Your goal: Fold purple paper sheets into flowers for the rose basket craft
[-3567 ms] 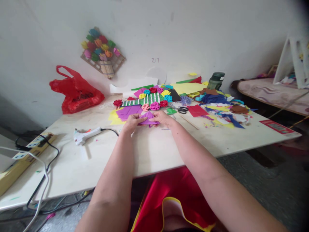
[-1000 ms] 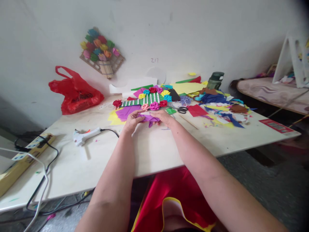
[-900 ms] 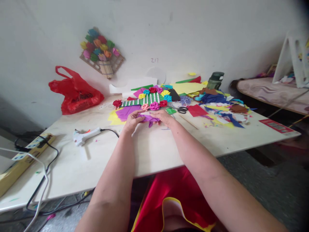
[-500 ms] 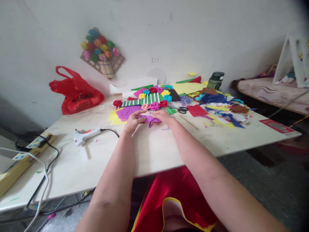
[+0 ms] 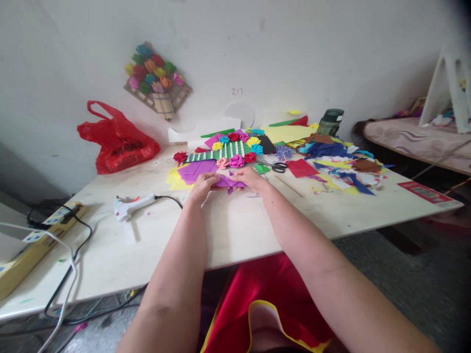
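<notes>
Between both hands, low over the table, is a folded piece of purple paper (image 5: 230, 182). My left hand (image 5: 203, 186) grips its left end, and my right hand (image 5: 250, 178) grips the right end, fingers pinched. Just beyond my hands lies a green and white striped panel (image 5: 209, 155) edged with paper flowers such as a magenta one (image 5: 236, 161). More purple sheets (image 5: 196, 171) lie beside my left hand, over yellow paper (image 5: 176, 179). Black-handled scissors (image 5: 279, 167) and a thin wooden stick (image 5: 289, 186) are to the right of my right hand.
A white glue gun (image 5: 134, 206) lies at left, its cord running toward my left forearm. Beyond it are a power strip (image 5: 44, 245) and a red plastic bag (image 5: 119, 144). Cut paper scraps (image 5: 340, 164) and a dark green bottle (image 5: 329, 122) occupy the right side.
The pale patch that showed between my fingers is gone, and the purple paper now looks narrower, folded over. My hands stay in nearly the same place. The view has shifted slightly.
</notes>
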`<state>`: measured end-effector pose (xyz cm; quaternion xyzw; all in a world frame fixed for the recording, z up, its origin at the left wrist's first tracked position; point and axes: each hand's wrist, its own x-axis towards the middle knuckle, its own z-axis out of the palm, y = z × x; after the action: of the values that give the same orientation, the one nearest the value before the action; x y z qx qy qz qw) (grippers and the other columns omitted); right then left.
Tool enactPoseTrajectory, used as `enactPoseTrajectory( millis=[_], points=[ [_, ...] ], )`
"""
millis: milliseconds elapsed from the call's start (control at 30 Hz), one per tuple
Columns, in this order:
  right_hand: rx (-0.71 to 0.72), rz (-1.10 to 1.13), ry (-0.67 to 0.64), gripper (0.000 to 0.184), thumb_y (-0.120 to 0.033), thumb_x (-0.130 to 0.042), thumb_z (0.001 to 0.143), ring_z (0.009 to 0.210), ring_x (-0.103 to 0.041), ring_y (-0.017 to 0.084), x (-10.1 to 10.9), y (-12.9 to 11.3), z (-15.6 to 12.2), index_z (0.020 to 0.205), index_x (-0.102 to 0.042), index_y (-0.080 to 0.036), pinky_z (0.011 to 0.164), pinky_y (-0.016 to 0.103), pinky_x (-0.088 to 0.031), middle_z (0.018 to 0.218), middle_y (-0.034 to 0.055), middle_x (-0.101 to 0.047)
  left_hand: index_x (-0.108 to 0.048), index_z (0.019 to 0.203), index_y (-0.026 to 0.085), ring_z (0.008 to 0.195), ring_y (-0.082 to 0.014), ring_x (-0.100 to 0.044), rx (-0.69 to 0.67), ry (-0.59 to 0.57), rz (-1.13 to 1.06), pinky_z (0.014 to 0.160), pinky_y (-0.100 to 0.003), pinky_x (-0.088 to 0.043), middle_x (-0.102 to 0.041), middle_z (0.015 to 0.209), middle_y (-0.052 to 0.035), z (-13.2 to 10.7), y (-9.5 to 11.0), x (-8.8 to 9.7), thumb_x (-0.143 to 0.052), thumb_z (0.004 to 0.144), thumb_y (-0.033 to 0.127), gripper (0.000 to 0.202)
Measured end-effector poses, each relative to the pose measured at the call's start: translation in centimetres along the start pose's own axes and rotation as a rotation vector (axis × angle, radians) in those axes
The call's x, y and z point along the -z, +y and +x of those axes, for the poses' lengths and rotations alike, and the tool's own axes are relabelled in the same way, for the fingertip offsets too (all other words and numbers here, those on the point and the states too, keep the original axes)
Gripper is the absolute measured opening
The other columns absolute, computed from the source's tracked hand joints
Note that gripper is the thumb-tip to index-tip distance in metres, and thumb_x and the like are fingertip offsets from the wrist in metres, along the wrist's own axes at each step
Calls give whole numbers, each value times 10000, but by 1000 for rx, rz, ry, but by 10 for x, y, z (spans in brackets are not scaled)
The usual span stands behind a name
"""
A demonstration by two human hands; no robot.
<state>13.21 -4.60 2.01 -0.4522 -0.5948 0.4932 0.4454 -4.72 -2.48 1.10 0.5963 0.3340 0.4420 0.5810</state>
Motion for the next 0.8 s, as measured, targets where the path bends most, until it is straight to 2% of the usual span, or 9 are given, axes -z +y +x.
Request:
enactPoseTrajectory(
  millis=[200,367,500,633,800],
  points=[
    [-2,-1,21,282,-336,-720,628,332,-474,65,-1,-1,-1,565,-571,-105,334,169,-398,449,8,-590,-641,775,84,626,-205,-649,10,-16,-34,640,-351,-534,-666,651,-70,-1,-1,-1,-610,650,313,263],
    [3,11,27,269,-321,-713,639,364,-507,78,-1,-1,0,555,-565,-112,341,170,-403,451,8,-586,-627,710,85,594,-212,-648,38,24,-81,591,-338,-534,-659,619,-86,3,-3,-1,-598,644,291,218],
    [29,33,20,265,-317,-719,628,392,-527,80,-3,-2,-1,556,-560,-117,346,161,-403,459,-7,-578,-632,727,89,587,-219,-646,91,11,-76,563,-334,-528,-656,613,-96,3,-2,-2,-587,676,371,290],
    [39,6,6,240,-282,-694,660,373,-513,68,-6,-4,-3,554,-557,-116,357,159,-411,463,-2,-587,-604,704,109,542,-186,-630,98,-1,5,560,-306,-522,-646,597,-66,1,-3,-1,-682,623,389,302],
    [38,-12,-16,183,-231,-634,729,362,-533,85,-9,-1,-1,611,-578,-104,375,174,-433,480,28,-611,-561,652,119,501,-139,-599,38,55,2,544,-268,-510,-614,562,-22,1,-3,-1,-710,601,383,308]
  ],
)
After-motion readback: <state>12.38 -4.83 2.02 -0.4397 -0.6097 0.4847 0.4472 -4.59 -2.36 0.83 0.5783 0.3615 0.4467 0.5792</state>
